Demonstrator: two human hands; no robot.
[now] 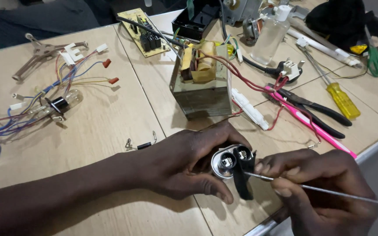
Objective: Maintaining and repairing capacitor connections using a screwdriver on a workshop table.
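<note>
My left hand is wrapped around a silver oval capacitor lying on its side on the wooden table, its two terminals facing right. A black strap hangs across its end. My right hand pinches a thin metal rod whose tip touches the capacitor's terminals.
A transformer with red wires stands just behind my hands. Black pliers, a pink tool, a yellow screwdriver, a white fuse holder, a clear bottle, a circuit board, a lamp with wiring and a small diode lie around.
</note>
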